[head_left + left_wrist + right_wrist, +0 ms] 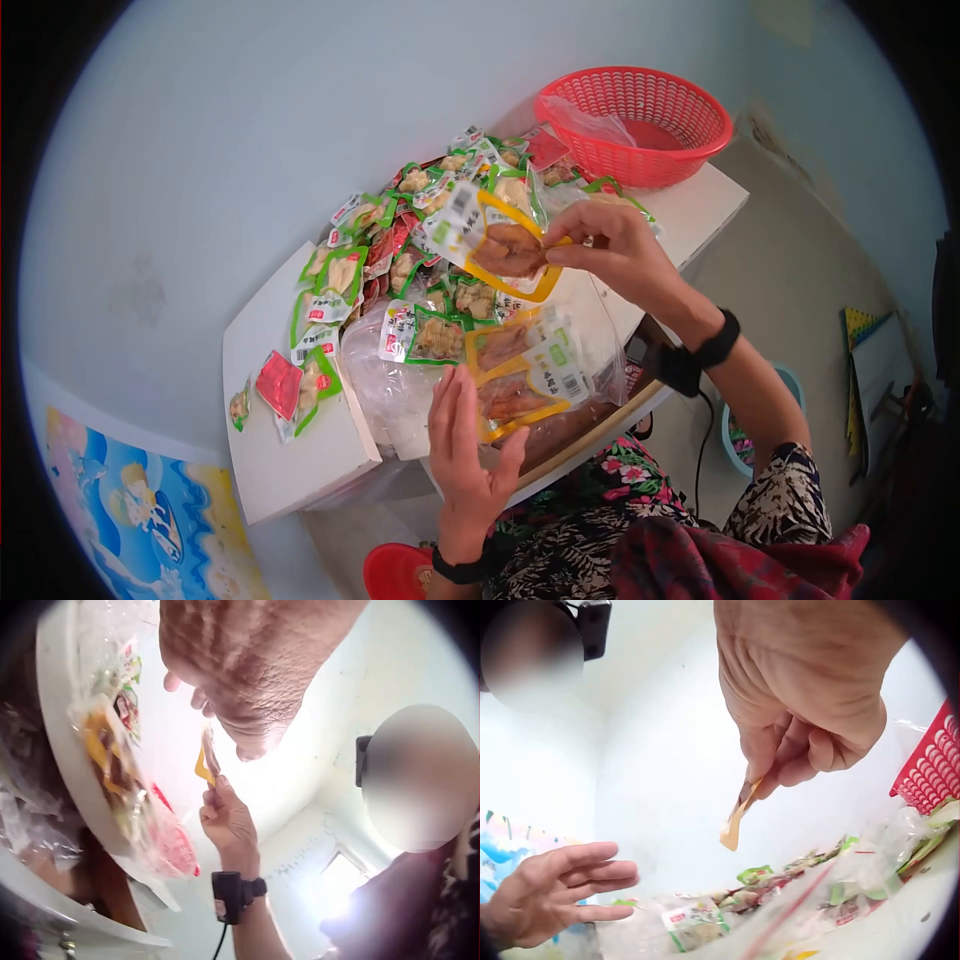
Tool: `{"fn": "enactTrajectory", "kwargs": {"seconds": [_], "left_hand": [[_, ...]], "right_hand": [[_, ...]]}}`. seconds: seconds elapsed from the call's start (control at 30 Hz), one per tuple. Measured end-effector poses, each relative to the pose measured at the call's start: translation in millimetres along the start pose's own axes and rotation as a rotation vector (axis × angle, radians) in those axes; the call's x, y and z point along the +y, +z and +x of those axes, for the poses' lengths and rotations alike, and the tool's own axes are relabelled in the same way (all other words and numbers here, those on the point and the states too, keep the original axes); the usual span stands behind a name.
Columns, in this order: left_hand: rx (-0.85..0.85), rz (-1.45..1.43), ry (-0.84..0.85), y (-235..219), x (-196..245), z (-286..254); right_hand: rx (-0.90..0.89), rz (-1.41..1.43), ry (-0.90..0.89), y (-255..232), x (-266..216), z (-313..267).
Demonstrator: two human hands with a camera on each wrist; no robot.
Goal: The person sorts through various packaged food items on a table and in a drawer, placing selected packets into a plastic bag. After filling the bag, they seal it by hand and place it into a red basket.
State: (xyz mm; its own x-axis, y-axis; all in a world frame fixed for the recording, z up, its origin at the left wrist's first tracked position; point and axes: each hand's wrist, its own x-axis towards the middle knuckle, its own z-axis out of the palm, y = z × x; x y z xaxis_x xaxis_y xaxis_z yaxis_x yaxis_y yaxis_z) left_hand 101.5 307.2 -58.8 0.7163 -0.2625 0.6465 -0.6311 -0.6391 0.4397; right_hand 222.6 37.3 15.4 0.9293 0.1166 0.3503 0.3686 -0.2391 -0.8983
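Note:
Between thumb and fingers, my right hand [625,250] pinches the edge of a yellow-bordered snack packet [508,248] with brown food showing through its clear window. The packet hangs in the air above the pile, seen edge-on in the right wrist view. My left hand [468,455] is held up with fingers extended and holds nothing; the right wrist view shows its spread fingers [600,871]. Beyond its fingertips lie two more yellow-edged packets [525,390] on clear plastic. A green-edged packet [425,335] lies just left of them.
Many green and red snack packets [400,235] are heaped along the wall side of the white table [290,440]. A red plastic basket [650,165] stands at the back right. Several packets [300,385] lie at the left. A red container [395,570] sits below the table.

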Motion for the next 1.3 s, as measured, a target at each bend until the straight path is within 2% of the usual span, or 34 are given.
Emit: {"fn": "enactTrajectory", "kwargs": {"seconds": [0.03,0.13,0.23,0.27,0.37,0.5,0.57,0.6,0.67,0.7,0.8,0.9,1.0,1.1,1.23,1.3], "left_hand": [[0.032,-0.057,-0.027,-6.3,10.5,4.6],[0.184,-0.528,-0.274,-4.1,34.7,20.6],[0.231,-1.028,-0.393,0.4,58.8,44.3],[0.240,-1.019,-0.406,1.9,61.1,43.7],[0.264,-1.007,-0.405,8.3,66.8,40.2],[-0.088,-0.891,-0.572,-13.4,60.8,34.1],[-0.313,-0.811,-0.608,-22.3,59.2,28.5],[-0.423,-0.753,-0.543,-23.7,62.1,30.1],[-0.642,-0.632,-0.402,-24.6,69.1,37.9],[-0.630,-0.641,-0.285,-17.2,69.7,36.7],[-0.784,-0.535,-0.274,-10.0,71.0,44.5],[-0.301,-0.366,-0.065,17.5,68.9,40.7],[-0.071,-0.063,-0.092,28.4,69.6,54.8],[-0.035,0.080,0.026,43.3,70.1,66.2],[-0.059,0.224,0.096,66.9,75.5,74.9],[-0.088,0.249,0.044,75.6,71.7,75.1]], "right_hand": [[0.038,0.086,-0.005,-0.3,-5.3,-11.5],[0.068,0.482,-0.016,19.8,-15.8,-47.9],[0.073,0.634,0.108,48.0,-30.8,-90.3],[0.072,0.683,0.138,56.8,-29.5,-103.0],[0.033,0.557,0.104,66.8,-16.4,-129.4],[0.184,0.352,0.070,24.2,-19.3,-145.0],[0.209,0.450,0.027,6.4,-21.4,-150.3],[0.189,0.505,0.018,-0.3,-21.0,-154.0],[-0.013,0.480,0.169,-16.8,-19.3,-168.3],[-0.111,0.464,0.242,-23.8,-17.6,-174.1],[-0.163,0.265,0.234,-34.7,-10.1,-182.2],[0.179,0.356,0.295,-34.4,-6.4,-183.4],[0.486,0.445,0.315,-42.1,-1.1,-177.1],[0.676,0.408,0.336,-46.7,15.4,-169.5],[0.671,0.466,0.367,-32.9,33.3,-166.4],[0.698,0.507,0.355,-24.0,34.3,-162.4]]}}
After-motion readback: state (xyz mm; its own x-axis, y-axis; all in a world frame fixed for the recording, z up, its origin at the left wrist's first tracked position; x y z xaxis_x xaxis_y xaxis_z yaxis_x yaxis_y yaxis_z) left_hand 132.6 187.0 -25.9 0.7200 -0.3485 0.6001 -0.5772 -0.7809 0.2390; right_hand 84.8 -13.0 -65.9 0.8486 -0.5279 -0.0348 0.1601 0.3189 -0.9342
